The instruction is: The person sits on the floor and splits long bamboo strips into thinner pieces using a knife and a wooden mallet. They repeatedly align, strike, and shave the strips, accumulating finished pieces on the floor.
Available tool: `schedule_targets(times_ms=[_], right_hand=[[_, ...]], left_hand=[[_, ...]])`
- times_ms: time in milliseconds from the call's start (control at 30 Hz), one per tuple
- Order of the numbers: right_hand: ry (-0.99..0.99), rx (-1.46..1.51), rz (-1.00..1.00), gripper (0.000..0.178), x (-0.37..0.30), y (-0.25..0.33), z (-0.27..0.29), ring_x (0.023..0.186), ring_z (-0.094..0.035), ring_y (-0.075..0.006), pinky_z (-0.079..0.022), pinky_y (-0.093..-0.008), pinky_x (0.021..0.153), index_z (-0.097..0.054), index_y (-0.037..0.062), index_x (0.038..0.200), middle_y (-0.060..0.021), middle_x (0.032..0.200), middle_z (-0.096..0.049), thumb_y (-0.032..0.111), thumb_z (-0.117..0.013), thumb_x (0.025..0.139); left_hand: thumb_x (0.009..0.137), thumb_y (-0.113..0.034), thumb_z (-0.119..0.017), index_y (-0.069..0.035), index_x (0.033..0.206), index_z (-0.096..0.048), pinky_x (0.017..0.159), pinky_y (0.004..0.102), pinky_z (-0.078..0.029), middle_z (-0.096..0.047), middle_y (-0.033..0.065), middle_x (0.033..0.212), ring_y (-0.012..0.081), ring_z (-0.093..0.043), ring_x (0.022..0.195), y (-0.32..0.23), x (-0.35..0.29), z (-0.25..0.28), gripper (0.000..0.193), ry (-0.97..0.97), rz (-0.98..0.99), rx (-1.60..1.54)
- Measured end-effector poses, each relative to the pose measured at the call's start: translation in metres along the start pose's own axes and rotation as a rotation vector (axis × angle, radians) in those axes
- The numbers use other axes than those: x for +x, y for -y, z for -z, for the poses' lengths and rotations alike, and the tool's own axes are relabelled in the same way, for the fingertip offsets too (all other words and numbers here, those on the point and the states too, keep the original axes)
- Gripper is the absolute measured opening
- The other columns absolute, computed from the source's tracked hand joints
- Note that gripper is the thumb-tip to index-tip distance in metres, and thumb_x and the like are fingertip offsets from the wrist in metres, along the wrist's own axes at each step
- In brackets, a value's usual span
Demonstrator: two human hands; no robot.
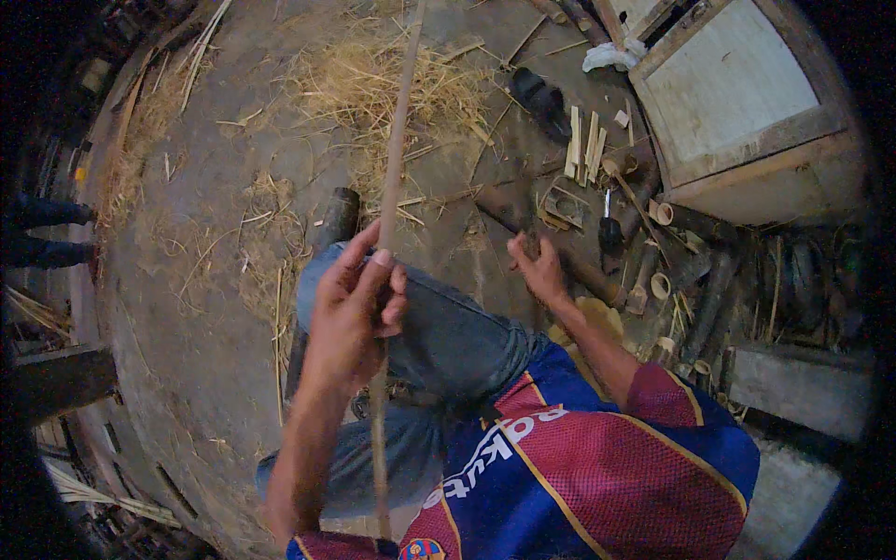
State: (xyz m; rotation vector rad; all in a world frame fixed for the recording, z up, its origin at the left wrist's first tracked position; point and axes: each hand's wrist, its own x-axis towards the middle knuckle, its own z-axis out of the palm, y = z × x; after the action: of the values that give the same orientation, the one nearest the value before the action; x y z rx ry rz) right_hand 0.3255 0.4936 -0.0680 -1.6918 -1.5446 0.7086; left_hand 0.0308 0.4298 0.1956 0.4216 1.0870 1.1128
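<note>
My left hand (359, 291) is closed around a long, thin bamboo strip (401, 121). The strip runs from the top of the view, through my fingers, down past my lap. My right hand (541, 272) is closed at the right of my knee, its fingers curled round a small dark thing whose kind is too dim to tell. A dark brown, flat shape (499, 207) lies just beyond that fist; whether the two join is unclear. My bent leg in blue jeans (448, 341) lies between both hands.
A heap of shavings (373, 84) covers the floor ahead. At the right are short pale slats (584, 149), a dark sandal (539, 101), cut bamboo tubes (662, 286) and a framed panel (737, 84). Another person's legs (51, 233) stand at the far left.
</note>
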Motion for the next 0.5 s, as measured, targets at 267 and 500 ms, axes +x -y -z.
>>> schedule_targets(times_ms=[267, 500], right_hand=[[0.224, -0.024, 0.221, 0.042, 0.072, 0.140, 0.031, 0.066, -0.064, -0.0251, -0.049, -0.0388, 0.062, -0.067, 0.0026, 0.096, -0.0133, 0.075, -0.068, 0.043, -0.070, 0.084], [0.510, 0.006, 0.788, 0.023, 0.051, 0.171, 0.020, 0.064, -0.064, -0.0286, -0.048, -0.0380, 0.059, -0.066, 0.0049, 0.089, -0.0135, 0.073, -0.065, 0.020, -0.075, 0.075]], left_hand=[[0.101, -0.018, -0.051, -0.007, 0.146, -0.040, 0.047, 0.0194, -0.034, -0.052, -0.0025, 0.076, 0.0042, -0.043, 0.057, 0.047, 0.000, -0.027, 0.047, -0.069, -0.107, 0.160], [0.101, -0.019, -0.052, -0.007, 0.145, -0.043, 0.048, 0.0198, -0.033, -0.048, -0.0048, 0.075, 0.0025, -0.041, 0.058, 0.063, 0.001, -0.030, 0.046, -0.178, -0.152, 0.262]])
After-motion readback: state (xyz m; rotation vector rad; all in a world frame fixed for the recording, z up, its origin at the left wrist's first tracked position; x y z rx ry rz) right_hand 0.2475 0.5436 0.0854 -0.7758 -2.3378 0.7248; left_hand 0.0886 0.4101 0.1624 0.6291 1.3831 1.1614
